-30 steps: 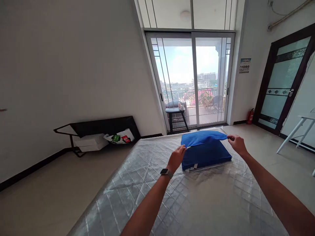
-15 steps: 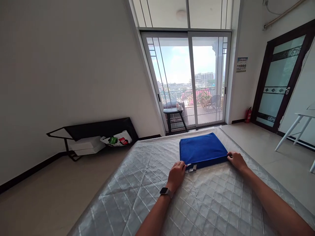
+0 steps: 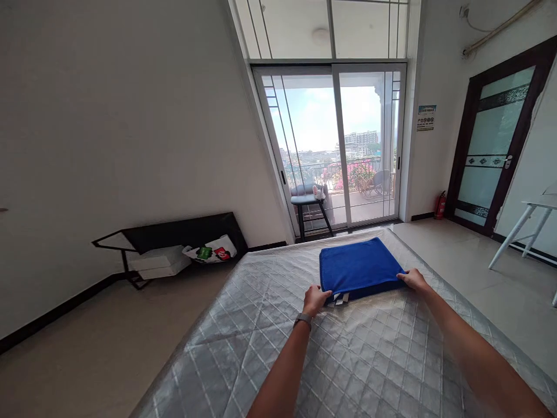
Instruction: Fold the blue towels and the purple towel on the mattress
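Royal-blue folded rectangular cloth stack: flat top, white fabric tags at near edge; left hand and right hand pinch its near corners.

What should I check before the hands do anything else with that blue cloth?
1. Left hand at the near left corner of the folded, flat blue cloth: ok.
2. Right hand at its near right corner: ok.
3. Cloth resting on the silver-grey quilted mattress cover: ok.
4. Small white fabric tags tucked out of sight: not ok, they stick out near the left hand.
5. Underside smooth: cannot tell, it's hidden.
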`<state>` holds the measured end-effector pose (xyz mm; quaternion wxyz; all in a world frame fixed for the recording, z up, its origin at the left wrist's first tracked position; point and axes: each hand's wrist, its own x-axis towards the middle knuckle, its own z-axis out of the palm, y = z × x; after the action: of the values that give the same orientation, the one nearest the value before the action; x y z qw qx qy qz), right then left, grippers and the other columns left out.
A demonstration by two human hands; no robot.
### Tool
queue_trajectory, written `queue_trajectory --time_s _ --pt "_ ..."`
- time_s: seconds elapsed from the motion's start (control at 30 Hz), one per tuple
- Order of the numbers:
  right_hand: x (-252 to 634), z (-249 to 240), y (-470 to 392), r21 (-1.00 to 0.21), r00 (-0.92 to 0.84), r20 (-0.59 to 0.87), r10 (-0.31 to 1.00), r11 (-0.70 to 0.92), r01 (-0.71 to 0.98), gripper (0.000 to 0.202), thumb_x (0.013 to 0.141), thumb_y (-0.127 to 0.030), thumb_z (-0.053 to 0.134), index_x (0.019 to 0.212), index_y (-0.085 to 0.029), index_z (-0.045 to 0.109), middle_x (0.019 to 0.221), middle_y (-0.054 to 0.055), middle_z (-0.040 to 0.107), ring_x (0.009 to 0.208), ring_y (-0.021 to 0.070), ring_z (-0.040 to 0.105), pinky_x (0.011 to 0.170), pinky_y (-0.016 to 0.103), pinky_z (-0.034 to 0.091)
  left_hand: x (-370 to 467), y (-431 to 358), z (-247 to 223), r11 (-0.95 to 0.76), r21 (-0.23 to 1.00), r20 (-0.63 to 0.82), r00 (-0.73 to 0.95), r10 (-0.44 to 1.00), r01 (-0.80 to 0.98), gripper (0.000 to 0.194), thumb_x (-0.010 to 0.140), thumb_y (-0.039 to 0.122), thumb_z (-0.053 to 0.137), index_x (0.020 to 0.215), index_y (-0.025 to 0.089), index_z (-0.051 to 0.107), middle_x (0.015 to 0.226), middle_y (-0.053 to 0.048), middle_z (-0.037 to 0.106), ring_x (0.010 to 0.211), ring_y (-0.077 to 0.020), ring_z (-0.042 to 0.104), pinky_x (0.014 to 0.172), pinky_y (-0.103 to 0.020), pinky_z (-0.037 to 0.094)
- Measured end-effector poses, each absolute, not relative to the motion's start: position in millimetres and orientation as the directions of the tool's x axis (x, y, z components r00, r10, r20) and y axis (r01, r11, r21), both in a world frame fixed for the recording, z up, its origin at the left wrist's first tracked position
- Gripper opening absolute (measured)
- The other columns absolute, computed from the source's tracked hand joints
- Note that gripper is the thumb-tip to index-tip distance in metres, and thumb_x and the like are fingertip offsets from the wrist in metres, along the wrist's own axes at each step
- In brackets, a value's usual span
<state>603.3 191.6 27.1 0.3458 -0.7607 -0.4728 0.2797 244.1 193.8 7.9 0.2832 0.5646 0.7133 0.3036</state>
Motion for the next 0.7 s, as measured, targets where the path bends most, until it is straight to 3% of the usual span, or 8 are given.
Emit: queue_trajectory --time_s 0.07,0.13,0.27,0.4,0.5,0.6,0.7 --pt "603.8 28.8 188.8 -0.829 0.374 -0.154 0.915 -0.326 0.455 0.02 0.071 -0.027 0.074 0.058 -0.018 0.061 0.048 -0.001 0.053 0.059 0.0188 0.063 0.05 0.024 0.044 242.2 193.9 11.9 0.203 0.783 -0.124 -0.173 0.977 0.588 0.017 0.064 0.025 0.079 0.068 0.017 0.065 0.063 -0.003 0.067 0.079 -0.0247 0.069 0.063 -0.026 0.044" --pt "603.7 32.5 181.8 -0.867 0.347 -0.195 0.917 -0.326 0.375 0.024 0.071 -0.03 0.075 0.058 -0.019 0.058 0.047 -0.003 0.049 0.056 0.0172 0.06 0.049 0.024 0.045 241.0 190.2 16.2 0.225 0.814 -0.18 -0.135 0.974 0.536 0.022 0.06 0.022 0.077 0.053 0.019 0.057 0.048 0.001 0.054 0.062 -0.0205 0.062 0.055 -0.026 0.038" --pt "599.6 42.2 150.5 -0.929 0.288 -0.233 0.929 -0.3 0.217 0.021 0.07 -0.032 0.078 0.07 -0.021 0.06 0.056 -0.003 0.055 0.063 0.0164 0.061 0.055 0.025 0.052 238.3 166.2 24.6 0.25 0.878 -0.245 -0.064 0.967 0.408 0.028 0.054 0.018 0.073 0.044 0.02 0.047 0.041 0.006 0.039 0.046 -0.0125 0.045 0.048 -0.025 0.029" --pt "589.5 48.0 98.1 -0.953 0.242 -0.262 0.934 -0.29 0.091 0.025 0.067 -0.028 0.079 0.08 -0.022 0.058 0.068 -0.001 0.062 0.069 0.0173 0.063 0.061 0.028 0.056 228.1 118.0 30.2 0.258 0.937 -0.25 -0.063 0.966 0.234 0.021 0.052 0.025 0.073 0.062 0.018 0.056 0.051 0.006 0.048 0.053 -0.014 0.051 0.051 -0.025 0.033" --pt "576.3 50.4 51.3 -0.96 0.221 -0.281 0.934 -0.269 -0.082 0.042 0.063 -0.027 0.083 0.096 -0.024 0.057 0.076 -0.001 0.065 0.073 0.018 0.065 0.065 0.029 0.056 211.1 68.0 31.0 0.26 0.962 -0.251 -0.105 0.962 0.084 0.037 0.052 0.032 0.071 0.083 0.019 0.057 0.064 0.004 0.057 0.064 -0.0174 0.059 0.057 -0.025 0.04" --pt "557.0 56.6 1.4 -0.954 0.121 -0.258 0.958 -0.233 -0.189 0.063 0.059 -0.036 0.089 0.113 -0.029 0.056 0.077 -0.004 0.065 0.072 0.016 0.064 0.068 0.029 0.053 186.7 9.2 31.0 0.223 0.972 -0.232 -0.141 0.963 -0.078 0.055 0.055 0.038 0.07 0.105 0.02 0.055 0.072 0.003 0.062 0.069 -0.0187 0.062 0.06 -0.026 0.044" --pt "534.6 67.0 -49.7 -0.944 -0.018 -0.247 0.969 -0.245 -0.223 0.06 0.056 -0.045 0.092 0.105 -0.027 0.065 0.08 -0.003 0.065 0.075 0.0144 0.062 0.069 0.026 0.051 160.7 -54.0 33.7 0.18 0.957 -0.218 -0.151 0.964 -0.227 0.057 0.056 0.039 0.074 0.108 0.022 0.059 0.074 0.004 0.064 0.066 -0.0177 0.062 0.06 -0.026 0.046"
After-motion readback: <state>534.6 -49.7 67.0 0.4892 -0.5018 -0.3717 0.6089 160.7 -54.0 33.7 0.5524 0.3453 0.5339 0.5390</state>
